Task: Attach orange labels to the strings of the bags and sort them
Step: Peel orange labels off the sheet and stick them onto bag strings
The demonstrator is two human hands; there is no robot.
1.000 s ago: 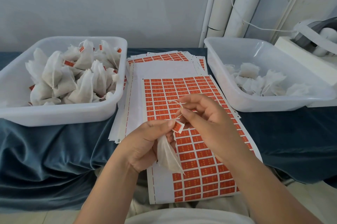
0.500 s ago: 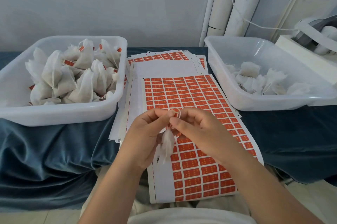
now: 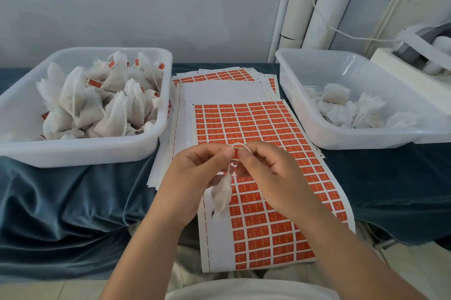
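Two hands meet on one string

The left hand and right hand pinch the string together, and its bag dangles over the label sheet. Blue velvet cloth drapes the surface under a heaped tub and a sparser tub, with a pale wall and white pipes behind

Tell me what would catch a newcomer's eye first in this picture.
The sheet of small orange rectangular labels lying at centre stands out most. Above it the left hand and right hand pinch the string of a small white mesh bag dangling between them. The white plastic tub at left is heaped with labelled bags; the matching right tub holds fewer, with no labels visible.
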